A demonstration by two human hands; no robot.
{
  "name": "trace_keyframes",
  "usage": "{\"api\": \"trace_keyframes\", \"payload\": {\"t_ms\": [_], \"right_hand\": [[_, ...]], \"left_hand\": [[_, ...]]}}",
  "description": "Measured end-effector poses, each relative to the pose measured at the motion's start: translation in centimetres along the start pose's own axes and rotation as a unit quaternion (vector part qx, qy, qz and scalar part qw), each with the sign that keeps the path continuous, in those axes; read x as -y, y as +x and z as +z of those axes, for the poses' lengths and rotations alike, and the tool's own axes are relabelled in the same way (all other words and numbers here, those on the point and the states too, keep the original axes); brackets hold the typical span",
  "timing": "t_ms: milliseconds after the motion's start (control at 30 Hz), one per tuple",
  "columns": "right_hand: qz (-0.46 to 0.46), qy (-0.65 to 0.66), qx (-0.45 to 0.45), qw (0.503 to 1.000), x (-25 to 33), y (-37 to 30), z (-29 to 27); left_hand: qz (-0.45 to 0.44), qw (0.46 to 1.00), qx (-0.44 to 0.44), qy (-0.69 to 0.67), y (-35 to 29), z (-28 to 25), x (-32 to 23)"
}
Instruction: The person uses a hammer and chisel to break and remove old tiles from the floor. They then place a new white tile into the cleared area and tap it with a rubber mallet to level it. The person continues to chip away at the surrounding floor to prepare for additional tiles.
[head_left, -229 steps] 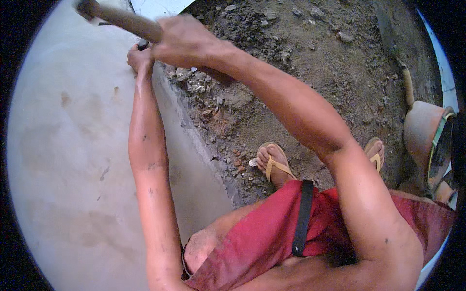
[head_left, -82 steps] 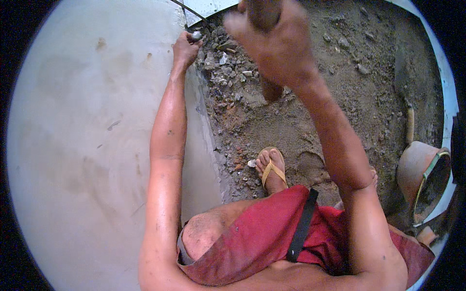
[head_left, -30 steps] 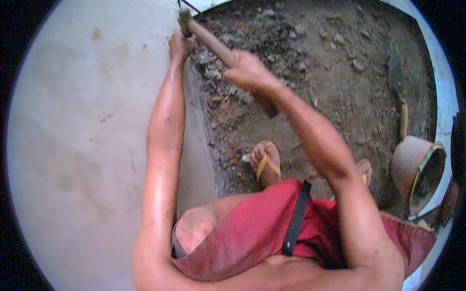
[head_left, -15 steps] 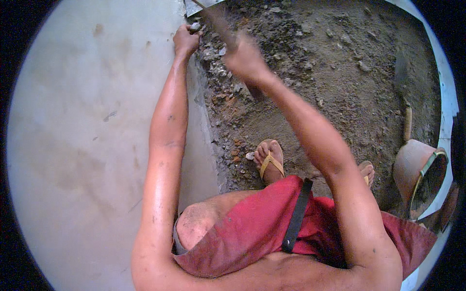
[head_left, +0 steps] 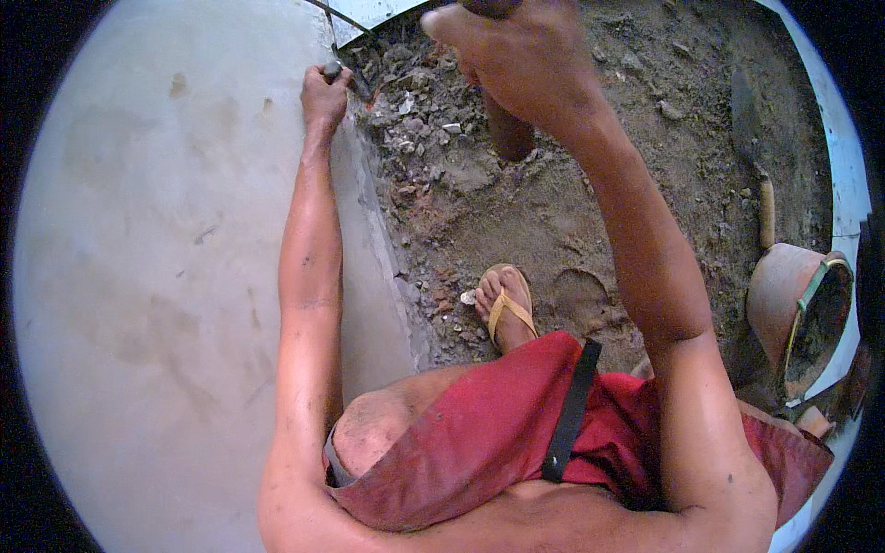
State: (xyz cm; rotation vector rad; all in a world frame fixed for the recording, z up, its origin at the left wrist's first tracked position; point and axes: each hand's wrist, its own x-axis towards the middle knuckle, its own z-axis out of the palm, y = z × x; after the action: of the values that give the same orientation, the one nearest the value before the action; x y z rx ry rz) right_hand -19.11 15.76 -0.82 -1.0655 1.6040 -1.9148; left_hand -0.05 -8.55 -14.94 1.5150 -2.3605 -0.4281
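My left hand point(head_left: 324, 100) is closed around a chisel point(head_left: 333, 69) at the slab's broken edge. The chisel's round metal top sticks out above the fist, and a dark part of it shows beside the fingers. My right hand point(head_left: 530, 60) is raised near the top of the view, wrapped round the wooden handle of a hammer point(head_left: 509, 134). The handle's end hangs below the fist; the hammer's head is mostly cut off by the upper edge. Under both hands runs the border between the smooth grey slab point(head_left: 184, 276) and broken rubble point(head_left: 415, 120).
Dark soil point(head_left: 645, 138) with loose stones spreads to the right. A grey bucket point(head_left: 779, 290) with a green rim lies tipped there, beside a wooden-handled tool point(head_left: 767, 212). My sandalled foot point(head_left: 507, 300) stands near the slab edge. A thin dark line point(head_left: 343, 17) crosses the top.
My right hand has lifted the hammer upward and toward the right, nearer the camera. My left hand with the chisel has shifted slightly left and down in the view.
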Motion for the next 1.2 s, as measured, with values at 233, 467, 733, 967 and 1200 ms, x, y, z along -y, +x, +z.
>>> {"api": "trace_keyframes", "payload": {"t_ms": [233,467,733,967,1200], "right_hand": [[0.098,0.088,0.046,0.99,-0.2,-3.3,-2.0],[-0.111,0.024,0.006,0.994,3.1,-0.9,-2.6],[0.16,0.005,0.04,0.986,-9.5,-7.4,7.1],[0.196,-0.014,0.159,0.968,-6.4,-6.3,4.4],[-0.137,-0.104,-0.033,0.984,-2.3,0.6,1.7]], "left_hand": [[0.047,0.995,0.017,0.082,-1.7,-1.8,-0.5],[0.059,0.996,0.046,0.04,-2.0,-0.9,0.1],[0.047,0.994,0.092,-0.028,-2.3,-1.1,-0.3],[0.041,0.997,0.056,-0.037,-2.0,-0.6,2.6],[0.045,0.997,0.06,0.001,-2.2,1.4,0.1]]}}
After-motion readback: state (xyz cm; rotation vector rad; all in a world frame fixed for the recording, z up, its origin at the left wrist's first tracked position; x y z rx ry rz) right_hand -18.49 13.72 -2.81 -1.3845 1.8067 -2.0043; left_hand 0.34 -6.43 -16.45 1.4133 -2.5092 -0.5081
